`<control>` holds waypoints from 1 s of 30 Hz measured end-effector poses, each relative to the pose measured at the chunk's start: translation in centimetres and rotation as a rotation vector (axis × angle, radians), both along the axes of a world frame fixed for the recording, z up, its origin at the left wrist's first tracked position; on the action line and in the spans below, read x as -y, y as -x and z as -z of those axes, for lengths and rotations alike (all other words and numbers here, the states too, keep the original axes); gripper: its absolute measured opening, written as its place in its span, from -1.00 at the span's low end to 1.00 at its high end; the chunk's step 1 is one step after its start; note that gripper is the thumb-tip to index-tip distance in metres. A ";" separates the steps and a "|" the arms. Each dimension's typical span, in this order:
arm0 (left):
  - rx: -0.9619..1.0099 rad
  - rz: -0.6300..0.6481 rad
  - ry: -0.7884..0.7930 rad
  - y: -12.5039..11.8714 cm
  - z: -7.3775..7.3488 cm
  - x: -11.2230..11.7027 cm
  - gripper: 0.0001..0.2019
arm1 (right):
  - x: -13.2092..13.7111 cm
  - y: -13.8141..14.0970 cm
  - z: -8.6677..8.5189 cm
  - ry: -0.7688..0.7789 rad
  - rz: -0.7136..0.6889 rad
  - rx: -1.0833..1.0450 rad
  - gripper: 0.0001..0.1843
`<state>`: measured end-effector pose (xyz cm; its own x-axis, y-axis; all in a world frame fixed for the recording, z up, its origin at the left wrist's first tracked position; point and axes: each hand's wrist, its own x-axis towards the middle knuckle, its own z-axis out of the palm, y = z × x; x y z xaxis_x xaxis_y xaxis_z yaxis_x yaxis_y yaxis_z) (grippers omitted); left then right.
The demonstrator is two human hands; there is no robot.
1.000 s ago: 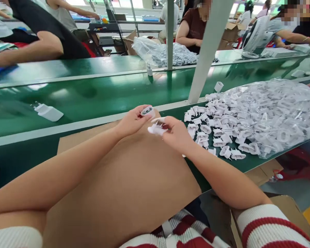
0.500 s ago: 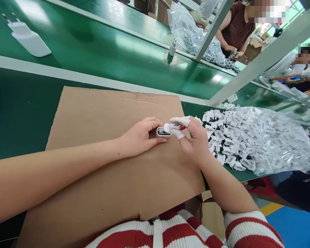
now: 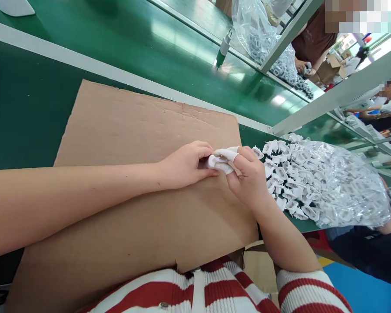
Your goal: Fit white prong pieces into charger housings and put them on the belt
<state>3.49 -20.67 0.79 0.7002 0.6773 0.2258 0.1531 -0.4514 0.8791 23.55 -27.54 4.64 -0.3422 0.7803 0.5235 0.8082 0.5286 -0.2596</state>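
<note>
My left hand (image 3: 189, 164) is closed round a small white charger housing (image 3: 211, 162), low over a cardboard sheet (image 3: 156, 217). From the right, my right hand (image 3: 244, 169), with white finger covers on thumb and finger, pinches a white charger cap against the housing's end. The two white parts meet between my fingertips, and the covers hide most of the cap. Whether the parts are fully joined cannot be seen. To the right lies a heap of white plug caps (image 3: 288, 178), partly in a clear plastic bag (image 3: 352, 187).
Beyond the cardboard runs a green belt (image 3: 124, 48) behind a pale rail, with a white plug charger (image 3: 224, 47) standing on it. A metal post (image 3: 332, 91) slants across the right. A co-worker (image 3: 313, 43) sits across the line by a bag of grey parts (image 3: 263, 43).
My right hand has brought the cap onto the housing's open end, covering the circuit board that showed before. My view has shifted, and the charger at the upper left is mostly out of frame.
</note>
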 end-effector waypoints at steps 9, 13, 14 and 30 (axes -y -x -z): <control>-0.027 -0.039 0.018 -0.1 -0.1 0.2 -0.73 | 0.2 0.7 0.1 -0.035 0.099 0.089 -0.74; -0.020 -0.071 -0.016 -0.4 0.0 0.5 -0.72 | 0.4 0.6 1.1 -0.024 0.143 0.034 -0.78; -0.019 -0.076 -0.026 -0.4 0.1 0.5 -0.71 | 0.5 0.5 1.2 0.009 0.138 -0.006 -0.75; 0.288 0.005 -0.320 1.4 -2.1 1.8 -0.60 | 1.8 0.2 0.0 -0.184 -0.017 -0.236 -0.64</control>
<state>2.14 -22.46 2.89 0.5809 0.5383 0.6105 -0.0803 -0.7085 0.7011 23.31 -29.35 4.59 -0.2065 0.6602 0.7222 0.7272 0.5974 -0.3381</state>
